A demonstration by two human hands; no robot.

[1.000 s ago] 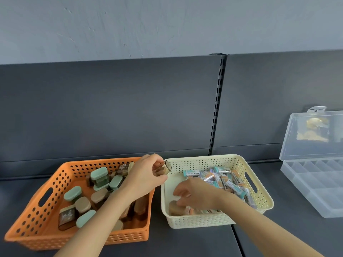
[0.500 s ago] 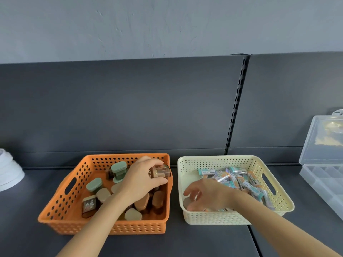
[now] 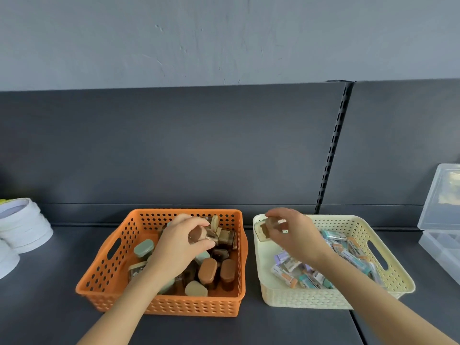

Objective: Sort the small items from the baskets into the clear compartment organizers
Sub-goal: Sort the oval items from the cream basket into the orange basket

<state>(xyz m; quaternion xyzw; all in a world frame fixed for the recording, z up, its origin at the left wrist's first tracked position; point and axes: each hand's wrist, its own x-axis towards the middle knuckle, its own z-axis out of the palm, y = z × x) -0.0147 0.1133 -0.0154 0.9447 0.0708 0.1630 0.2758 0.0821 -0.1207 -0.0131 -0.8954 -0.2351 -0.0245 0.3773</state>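
Note:
An orange basket (image 3: 109,267) holds several small brown, tan and green capped containers. My left hand (image 3: 178,245) hovers over it, fingers curled round a small brown-capped container (image 3: 201,235). To its right stands a cream basket (image 3: 388,277) filled with several small wrapped packets (image 3: 308,278). My right hand (image 3: 296,235) is lifted over that basket's far left corner and grips another small brown container (image 3: 267,227). A clear compartment organizer (image 3: 440,247) with its lid raised sits at the right edge, partly cut off.
White round tubs (image 3: 22,225) stand at the far left of the dark shelf. A dark back panel with a slotted vertical rail (image 3: 331,150) rises behind the baskets. Bare shelf lies in front of both baskets.
My right hand rose out of the cream basket holding a brown container and moved to its far left corner. My left hand lowered its container slightly over the orange basket. The view shifted left.

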